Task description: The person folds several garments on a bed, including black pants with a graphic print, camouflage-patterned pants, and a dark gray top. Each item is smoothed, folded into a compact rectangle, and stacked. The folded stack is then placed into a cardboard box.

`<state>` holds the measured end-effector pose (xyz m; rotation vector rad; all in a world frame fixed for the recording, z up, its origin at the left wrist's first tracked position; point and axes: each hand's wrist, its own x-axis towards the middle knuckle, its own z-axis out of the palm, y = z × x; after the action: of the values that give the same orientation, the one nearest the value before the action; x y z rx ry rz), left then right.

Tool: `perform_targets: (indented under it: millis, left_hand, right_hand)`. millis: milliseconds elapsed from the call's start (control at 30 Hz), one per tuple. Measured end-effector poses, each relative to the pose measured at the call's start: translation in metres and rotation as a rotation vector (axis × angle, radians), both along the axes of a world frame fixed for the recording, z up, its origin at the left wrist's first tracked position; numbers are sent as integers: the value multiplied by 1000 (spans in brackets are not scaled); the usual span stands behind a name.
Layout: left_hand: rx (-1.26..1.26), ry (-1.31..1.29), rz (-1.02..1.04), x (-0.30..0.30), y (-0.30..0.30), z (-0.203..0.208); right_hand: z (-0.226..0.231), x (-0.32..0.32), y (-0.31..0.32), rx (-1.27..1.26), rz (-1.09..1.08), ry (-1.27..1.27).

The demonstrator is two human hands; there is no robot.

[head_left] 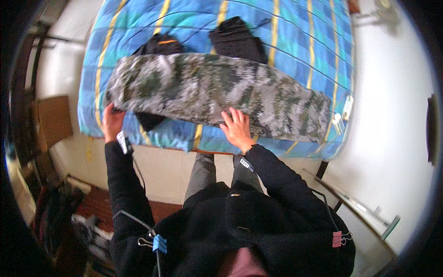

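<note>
A pair of camouflage trousers (pixel 198 87), folded lengthwise into a long band, lies across the near part of the bed. Its wider end is at the left, and it tapers toward the right. My left hand (pixel 112 123) is at the near left corner, its fingers closed on the fabric edge. Flat on the near edge, right of the middle, rests my right hand (pixel 237 129) with its fingers spread. Beyond the trousers, and partly covered by them, are a dark garment with an orange strip (pixel 161 45) and another black garment (pixel 237 39).
A blue checked cover with yellow stripes (pixel 295 37) spreads over the bed. White tags (pixel 338 123) lie by its right edge. A cardboard box (pixel 54 121) stands at the left. Clothes are heaped low at the left, and a metal-framed piece (pixel 364 207) stands low at the right.
</note>
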<state>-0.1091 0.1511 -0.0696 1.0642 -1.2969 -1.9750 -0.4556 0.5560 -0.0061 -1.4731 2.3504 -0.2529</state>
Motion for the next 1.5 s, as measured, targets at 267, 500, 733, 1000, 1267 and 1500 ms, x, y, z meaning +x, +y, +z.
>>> perform_targets:
  millis: [267, 500, 733, 1000, 1267, 1500]
  left_hand:
    - [548, 383, 227, -40, -6, 77]
    - [-108, 396, -15, -169, 88, 202]
    - [-860, -98, -555, -339, 326, 130]
    - [-820, -205, -785, -371, 419, 37]
    - [-1240, -793, -251, -296, 300, 84]
    - [-1336, -722, -484, -255, 305, 57]
  right_hand:
    - [-8, 3, 32, 123, -23, -62]
    - [-7, 15, 37, 126, -30, -102]
    - [0, 23, 75, 19, 99, -64]
    - [-14, 24, 183, -109, -173, -418]
    - [-16, -88, 142, -441, -716, -426]
    - [-51, -153, 64, -253, -982, -402]
